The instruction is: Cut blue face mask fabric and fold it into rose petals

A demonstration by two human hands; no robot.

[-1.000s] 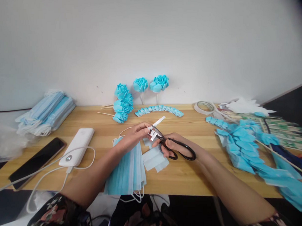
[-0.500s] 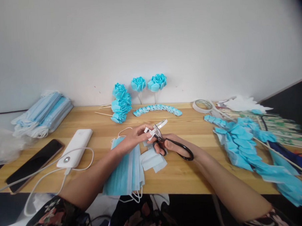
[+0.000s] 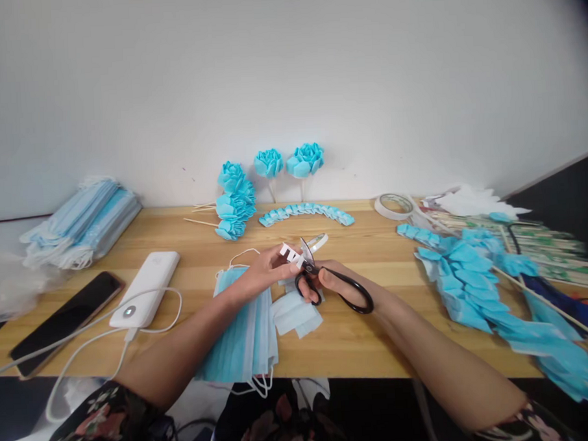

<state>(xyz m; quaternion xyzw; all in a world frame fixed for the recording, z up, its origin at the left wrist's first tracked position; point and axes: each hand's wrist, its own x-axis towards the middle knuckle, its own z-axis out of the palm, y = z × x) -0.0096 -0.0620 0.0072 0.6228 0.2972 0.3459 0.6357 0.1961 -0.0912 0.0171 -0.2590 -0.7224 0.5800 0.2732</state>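
Pale wooden table [image 3: 368, 347], crowded with blue craft pieces.
A stack of masks [image 3: 82, 223] lies far left, then a phone [image 3: 64, 319] and a cabled power bank [image 3: 145, 289]. Loose masks [image 3: 245, 339] and cut pieces [image 3: 295, 315] lie front middle, a folded chain [image 3: 306, 213] behind, and a tape roll [image 3: 395, 206] and heaped petals [image 3: 464, 271] to the right.

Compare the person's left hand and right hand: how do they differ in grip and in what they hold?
The left hand pinches a white strip at its fingertips; the right hand has fingers through the loops of black scissors. The left hand lies above the blue masks; the right hand above bare table. Both are closed and meet at the strip.
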